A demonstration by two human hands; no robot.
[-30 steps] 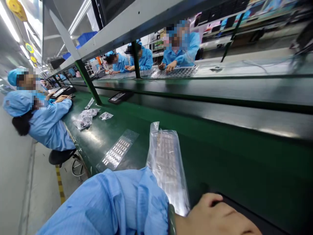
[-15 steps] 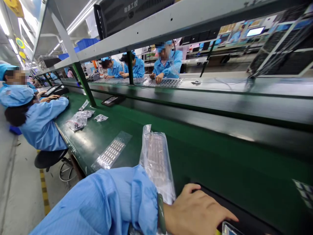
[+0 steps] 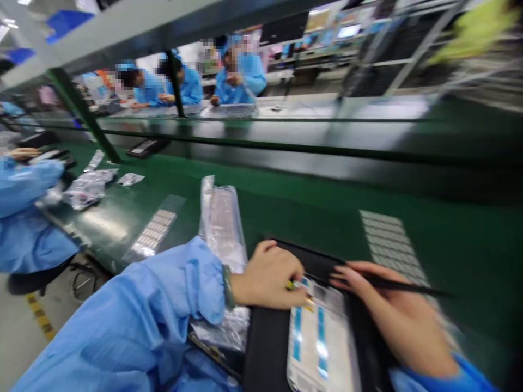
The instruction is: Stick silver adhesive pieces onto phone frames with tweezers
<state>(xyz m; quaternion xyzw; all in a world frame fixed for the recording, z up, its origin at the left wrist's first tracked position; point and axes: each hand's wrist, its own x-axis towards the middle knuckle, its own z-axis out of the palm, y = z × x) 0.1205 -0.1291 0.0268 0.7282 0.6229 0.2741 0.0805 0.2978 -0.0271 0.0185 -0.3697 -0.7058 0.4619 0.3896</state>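
Note:
In the head view, a flat white device with blue strips (image 3: 308, 343), rounded at its corners, lies in a black tray (image 3: 265, 348). My left hand (image 3: 272, 277) is over the device's upper left end, fingers bent and closed. A small yellow piece shows by its fingers, but what they hold is partly hidden. Between the thumb and fingers of my right hand (image 3: 404, 310) is a slim dark tool (image 3: 404, 285), perhaps tweezers, blurred by motion. It lies nearly level above the tray's right side.
Left of the tray are a clear plastic bag (image 3: 223, 223) and a sheet of small labels (image 3: 157, 228). Another sheet of pale pieces (image 3: 392, 242) lies to the right. Small plastic bags (image 3: 90, 188) are near a co-worker's sleeve (image 3: 28, 185). A green post (image 3: 84, 117) supports the overhead shelf.
The view has turned right and down, bringing the device, the tray and my right hand with its dark tool into sight. My left hand's fingers, more spread before, are now bent at the device.

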